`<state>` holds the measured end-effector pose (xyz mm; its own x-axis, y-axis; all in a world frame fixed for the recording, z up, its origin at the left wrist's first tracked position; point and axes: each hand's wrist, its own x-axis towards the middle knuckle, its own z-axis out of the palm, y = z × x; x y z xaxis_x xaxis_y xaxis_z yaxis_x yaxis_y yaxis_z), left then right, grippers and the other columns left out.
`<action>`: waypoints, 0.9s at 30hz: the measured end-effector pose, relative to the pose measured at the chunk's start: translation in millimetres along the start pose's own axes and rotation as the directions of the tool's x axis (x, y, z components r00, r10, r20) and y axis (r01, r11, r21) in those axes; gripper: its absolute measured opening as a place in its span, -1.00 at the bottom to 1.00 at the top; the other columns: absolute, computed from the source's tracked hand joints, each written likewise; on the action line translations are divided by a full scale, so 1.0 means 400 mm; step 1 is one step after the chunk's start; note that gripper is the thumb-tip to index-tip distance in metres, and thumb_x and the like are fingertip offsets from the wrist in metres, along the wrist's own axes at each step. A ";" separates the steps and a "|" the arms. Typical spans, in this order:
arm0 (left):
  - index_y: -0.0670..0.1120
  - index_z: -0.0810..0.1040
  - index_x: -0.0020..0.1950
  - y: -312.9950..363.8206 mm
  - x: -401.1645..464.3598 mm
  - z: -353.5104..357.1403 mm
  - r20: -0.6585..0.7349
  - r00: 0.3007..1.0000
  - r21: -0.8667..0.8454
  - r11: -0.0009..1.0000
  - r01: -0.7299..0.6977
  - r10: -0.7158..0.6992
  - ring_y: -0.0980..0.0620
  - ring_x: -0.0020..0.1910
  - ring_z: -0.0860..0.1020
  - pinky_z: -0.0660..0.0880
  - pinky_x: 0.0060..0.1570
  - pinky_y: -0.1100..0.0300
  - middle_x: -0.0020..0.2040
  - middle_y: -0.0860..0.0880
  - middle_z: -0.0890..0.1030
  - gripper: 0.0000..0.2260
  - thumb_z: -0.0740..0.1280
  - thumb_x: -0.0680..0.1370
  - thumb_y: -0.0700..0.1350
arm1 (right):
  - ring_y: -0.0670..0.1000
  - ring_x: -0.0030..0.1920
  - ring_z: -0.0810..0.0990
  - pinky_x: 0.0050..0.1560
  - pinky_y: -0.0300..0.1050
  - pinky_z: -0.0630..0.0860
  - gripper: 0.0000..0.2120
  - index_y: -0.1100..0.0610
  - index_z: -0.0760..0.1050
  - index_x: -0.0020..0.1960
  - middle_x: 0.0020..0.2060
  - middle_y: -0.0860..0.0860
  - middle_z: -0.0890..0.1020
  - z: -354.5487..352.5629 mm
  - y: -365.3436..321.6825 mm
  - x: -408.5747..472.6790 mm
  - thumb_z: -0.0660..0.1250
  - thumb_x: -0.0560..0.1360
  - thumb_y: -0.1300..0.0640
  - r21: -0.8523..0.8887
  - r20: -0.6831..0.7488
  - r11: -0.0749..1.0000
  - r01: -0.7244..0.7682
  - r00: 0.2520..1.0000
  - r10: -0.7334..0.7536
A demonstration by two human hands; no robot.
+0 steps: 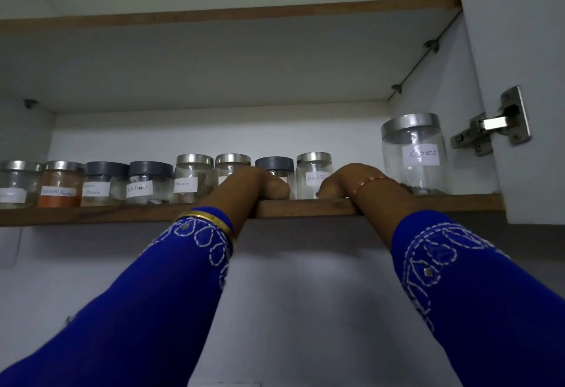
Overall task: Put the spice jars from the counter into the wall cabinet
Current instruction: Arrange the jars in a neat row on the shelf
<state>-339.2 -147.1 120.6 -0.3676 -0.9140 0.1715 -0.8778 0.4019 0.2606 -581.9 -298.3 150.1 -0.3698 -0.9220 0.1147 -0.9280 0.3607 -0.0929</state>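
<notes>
Wall cabinet shelf (305,207), seen from below. Both hands on its front edge: left hand (253,184) and right hand (351,180) curled, finger grip hidden, cannot tell. Spice jars (195,177) lined up behind and left of the hands; cloves jar (414,154) right of right hand.

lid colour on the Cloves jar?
Silver metal, on the Cloves jar; head view.

The left hand (253,184) covers the label of one steel-lidded jar (232,166) and most of the grey-lidded jar (274,168) beside it. The right hand (348,181) cuts off another jar's label (315,178). Both hands' fingers are hidden. The picture's left edge clips the leftmost jar (15,183).
</notes>
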 end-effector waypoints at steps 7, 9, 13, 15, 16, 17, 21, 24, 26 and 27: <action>-0.15 0.54 -0.06 -0.011 0.023 0.026 -0.081 0.987 0.153 0.980 -0.124 0.137 -0.07 0.00 0.51 0.39 0.00 0.14 0.01 -0.12 0.51 -0.81 0.16 0.58 -0.11 | 0.06 -0.10 0.47 -0.01 -0.14 0.39 -0.71 0.23 0.45 0.25 0.16 0.20 0.53 0.040 -0.063 -0.566 0.17 0.56 0.20 0.172 -0.127 0.973 0.153 0.983 -0.133; -0.12 0.55 -0.09 -0.010 0.017 0.028 -0.189 0.973 0.112 0.987 -0.113 0.133 -0.10 0.03 0.53 0.40 -0.01 0.12 0.05 -0.13 0.54 -0.84 0.20 0.56 -0.11 | 0.07 0.05 0.43 -0.06 -0.20 0.42 -0.67 0.33 0.38 0.32 0.31 0.23 0.44 0.035 -0.065 -0.617 0.08 0.60 0.26 0.102 -0.115 0.976 0.194 0.977 -0.182; -0.22 0.49 0.27 0.006 -0.027 0.025 -0.328 0.922 0.048 0.978 -0.202 0.207 -0.11 0.26 0.47 0.38 0.18 0.15 0.27 -0.16 0.53 -0.69 0.15 0.59 -0.14 | 0.10 0.07 0.43 -0.22 -0.26 0.32 -0.72 0.28 0.45 0.18 0.29 0.23 0.45 0.048 -0.046 -0.650 0.02 0.62 0.24 0.074 -0.243 0.973 0.220 0.950 -0.197; -0.20 0.54 0.23 0.013 -0.052 0.029 -0.369 0.889 0.013 0.958 -0.287 0.271 -0.08 0.24 0.49 0.39 0.16 0.16 0.20 -0.15 0.58 -0.72 0.16 0.58 -0.18 | 0.16 0.22 0.46 0.10 -0.12 0.39 -0.67 0.27 0.45 0.22 0.28 0.21 0.47 0.059 -0.029 -0.665 0.01 0.62 0.17 0.084 -0.323 0.966 0.244 0.924 -0.205; -0.20 0.57 0.18 0.018 -0.063 0.035 -0.400 0.867 -0.008 0.945 -0.326 0.296 -0.08 0.21 0.51 0.40 0.10 0.18 0.16 -0.14 0.60 -0.73 0.17 0.58 -0.18 | 0.17 0.24 0.46 0.20 -0.04 0.37 -0.64 0.26 0.45 0.24 0.27 0.19 0.49 0.067 -0.019 -0.670 0.00 0.62 0.11 0.092 -0.344 0.966 0.242 0.918 -0.197; -0.20 0.60 0.14 0.027 -0.075 0.045 -0.426 0.850 -0.028 0.935 -0.355 0.310 -0.08 0.18 0.53 0.39 0.06 0.19 0.13 -0.14 0.62 -0.74 0.18 0.57 -0.17 | 0.17 0.23 0.47 0.23 0.01 0.38 -0.61 0.22 0.46 0.23 0.25 0.16 0.51 0.077 -0.006 -0.673 -0.02 0.62 0.05 0.101 -0.380 0.964 0.246 0.905 -0.191; -0.21 0.61 0.07 0.080 -0.119 0.095 -0.473 0.798 -0.016 0.902 -0.432 0.373 -0.11 0.10 0.55 0.41 0.00 0.17 0.12 -0.17 0.62 -0.72 0.14 0.56 -0.17 | 0.17 0.11 0.54 0.20 0.05 0.40 -0.59 0.12 0.53 0.10 0.10 0.16 0.60 0.134 0.047 -0.746 -0.04 0.63 -0.02 0.028 -0.563 0.949 0.313 0.790 -0.244; -0.16 0.59 0.12 0.131 -0.156 0.111 -0.497 0.750 -0.058 0.846 -0.530 0.436 -0.05 0.14 0.53 0.36 -0.03 0.26 0.14 -0.15 0.61 -0.74 0.13 0.58 -0.23 | 0.16 0.11 0.54 0.14 -0.02 0.37 -0.65 0.10 0.50 0.26 0.06 0.16 0.61 0.177 0.096 -0.794 0.02 0.63 0.06 -0.061 -0.683 0.936 0.347 0.669 -0.292; -0.15 0.57 0.16 0.167 -0.175 0.114 -0.494 0.744 -0.111 0.816 -0.567 0.450 -0.04 0.15 0.54 0.38 0.00 0.28 0.16 -0.16 0.59 -0.73 0.14 0.58 -0.27 | 0.15 0.13 0.52 0.14 -0.02 0.40 -0.66 0.14 0.49 0.27 0.08 0.18 0.59 0.189 0.136 -0.810 0.06 0.63 0.09 -0.012 -0.738 0.921 0.389 0.619 -0.270; -0.15 0.55 0.20 0.184 -0.182 0.116 -0.487 0.749 -0.138 0.807 -0.574 0.450 -0.04 0.16 0.53 0.39 0.04 0.26 0.19 -0.16 0.58 -0.72 0.13 0.57 -0.29 | 0.15 0.13 0.51 0.14 -0.02 0.42 -0.67 0.16 0.51 0.26 0.09 0.18 0.57 0.192 0.156 -0.816 0.07 0.62 0.10 0.019 -0.758 0.916 0.401 0.603 -0.248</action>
<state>-391.2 -53.4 83.1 -0.5204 -0.4770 0.7083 -0.4549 0.8568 0.2428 -515.6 14.3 30.9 -0.0261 -0.5388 0.8421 -0.9974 -0.0422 -0.0579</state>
